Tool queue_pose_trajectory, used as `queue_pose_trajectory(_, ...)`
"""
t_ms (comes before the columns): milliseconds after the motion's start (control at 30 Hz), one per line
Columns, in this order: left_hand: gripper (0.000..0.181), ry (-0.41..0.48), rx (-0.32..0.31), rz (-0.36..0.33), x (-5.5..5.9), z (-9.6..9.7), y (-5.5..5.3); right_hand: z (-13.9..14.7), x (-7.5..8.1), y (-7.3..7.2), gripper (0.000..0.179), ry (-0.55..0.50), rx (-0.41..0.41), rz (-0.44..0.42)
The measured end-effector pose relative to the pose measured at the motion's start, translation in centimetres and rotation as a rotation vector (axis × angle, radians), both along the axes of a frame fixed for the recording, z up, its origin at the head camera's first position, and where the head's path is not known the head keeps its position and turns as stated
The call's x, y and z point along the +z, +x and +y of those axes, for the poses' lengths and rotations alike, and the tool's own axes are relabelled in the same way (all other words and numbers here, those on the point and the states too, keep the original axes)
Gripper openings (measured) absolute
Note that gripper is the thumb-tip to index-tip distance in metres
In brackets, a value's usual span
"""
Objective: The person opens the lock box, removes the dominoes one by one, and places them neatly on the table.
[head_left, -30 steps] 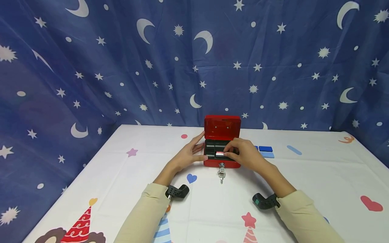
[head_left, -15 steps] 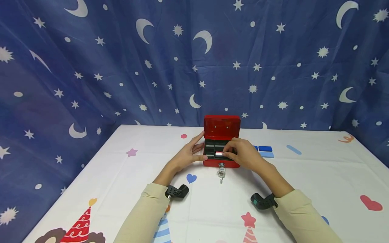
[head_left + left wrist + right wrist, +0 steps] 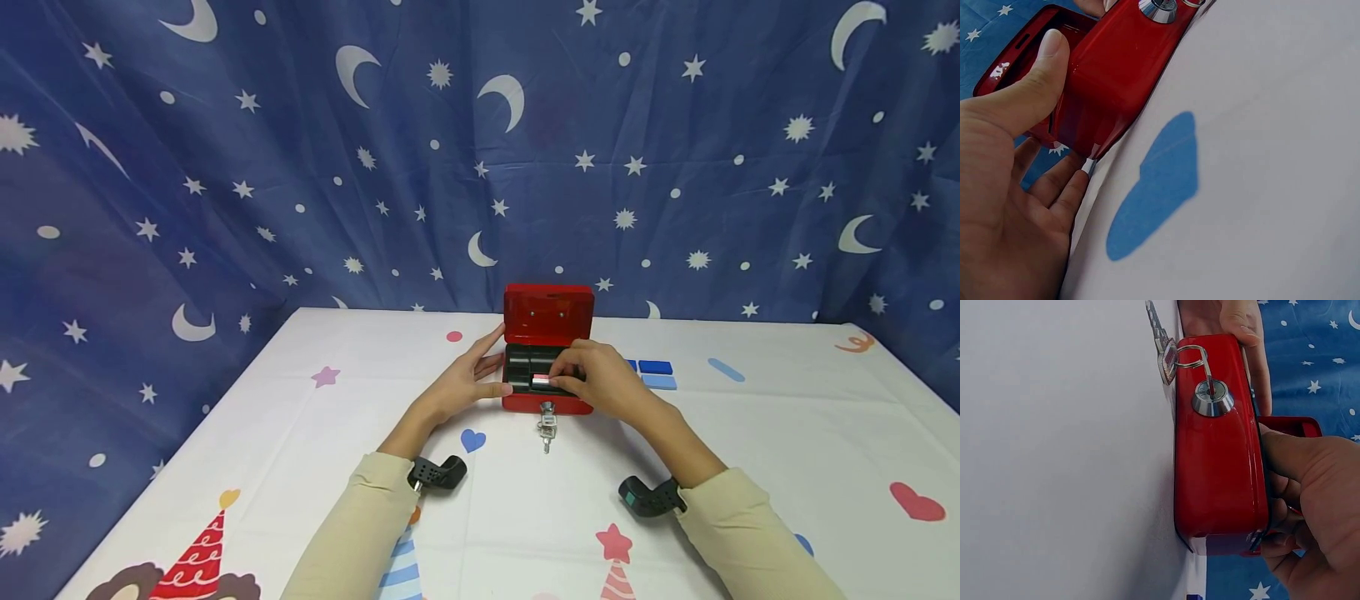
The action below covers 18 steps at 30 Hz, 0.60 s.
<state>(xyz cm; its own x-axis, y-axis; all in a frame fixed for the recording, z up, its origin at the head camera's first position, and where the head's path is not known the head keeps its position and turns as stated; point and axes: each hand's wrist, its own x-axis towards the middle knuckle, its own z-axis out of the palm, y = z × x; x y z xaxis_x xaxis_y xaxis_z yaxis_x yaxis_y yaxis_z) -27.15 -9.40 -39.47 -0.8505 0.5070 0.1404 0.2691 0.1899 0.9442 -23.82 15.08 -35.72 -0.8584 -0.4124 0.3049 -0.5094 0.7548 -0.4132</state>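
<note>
A red cash box (image 3: 546, 404) stands with its lid (image 3: 548, 314) raised and a black divided tray (image 3: 517, 367) inside. My left hand (image 3: 462, 385) rests against the box's left side, fingers extended, the thumb on its front left corner. Over the tray's right half, my right hand (image 3: 604, 382) has curled fingers, thumb and index pinching the right end of a small white and pink-red block (image 3: 541, 379) in the front compartment. The palm and fingers cover that end and the tray's right side. Keys (image 3: 547, 432) on a ring hang from the lock (image 3: 1212, 398).
Flat dark blue (image 3: 656, 367) and light blue blocks (image 3: 659, 382) lie right of the box, partly behind the right hand. The white tablecloth (image 3: 525, 500) has printed shapes, including a blue heart (image 3: 472, 440). A starry blue curtain (image 3: 420, 167) hangs behind the table.
Both hands and the box stay practically in place. The visible part of the small block looks slightly pinker now; the fingertips hardly shift.
</note>
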Motion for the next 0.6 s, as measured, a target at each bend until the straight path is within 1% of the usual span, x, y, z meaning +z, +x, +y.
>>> queue_pose_trajectory(333, 0.094, -0.013, 0.008, -0.007, 0.04, 0.02, -0.05, -0.2, 0.19, 0.01, 0.008, 0.01, -0.027, -0.036)
queue_pose_trajectory(600, 0.095, -0.011, 0.007, -0.003, 0.18, 0.0, 0.09, -0.29, 0.17, 0.06, 0.007, 0.022, -0.033, -0.02)
